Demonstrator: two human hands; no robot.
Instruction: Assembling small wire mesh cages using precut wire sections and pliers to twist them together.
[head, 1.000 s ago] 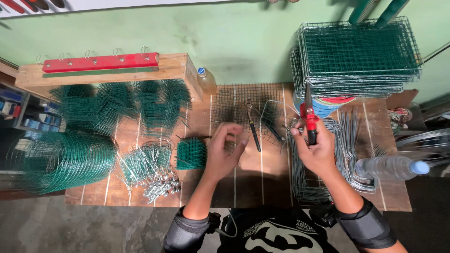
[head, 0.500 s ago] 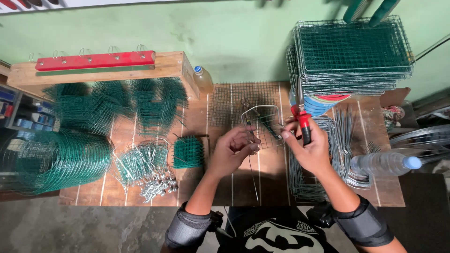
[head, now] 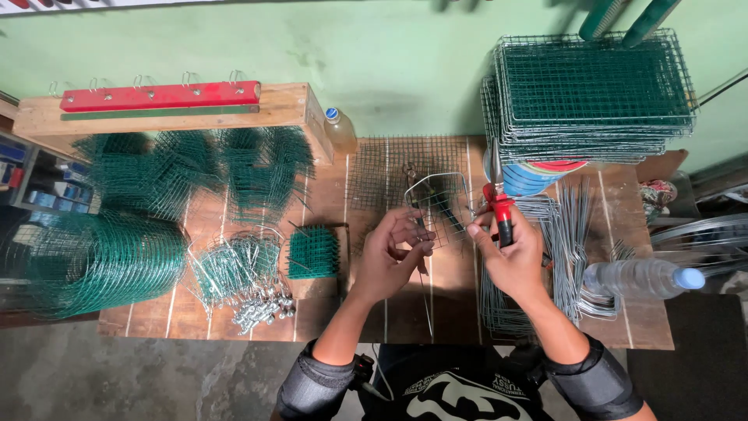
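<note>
Left hand (head: 393, 257) pinching bent wire frame (head: 438, 204) mid-workbench (head: 327, 308); right hand (head: 510, 257) fingers wrapped round red-handled pliers (head: 499, 199).

Bare metal wire frame (head: 438, 201), red plastic-handled pliers (head: 500, 209), matt wooden plank table (head: 327, 304), green-coated wire mesh (head: 313, 252).

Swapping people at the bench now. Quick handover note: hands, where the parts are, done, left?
Left hand: pinching the small bent wire-mesh piece, held just above the wooden table.
Right hand: gripping red-handled pliers, tip up, beside the piece.
Parts: flat mesh sheet under the work; bent wire frames to the right; finished-looking mesh baskets stacked far right; small green mesh square and loose clips to the left.
Done: mesh piece bent with a wire rim.
Left: pliers not yet on it.
</note>
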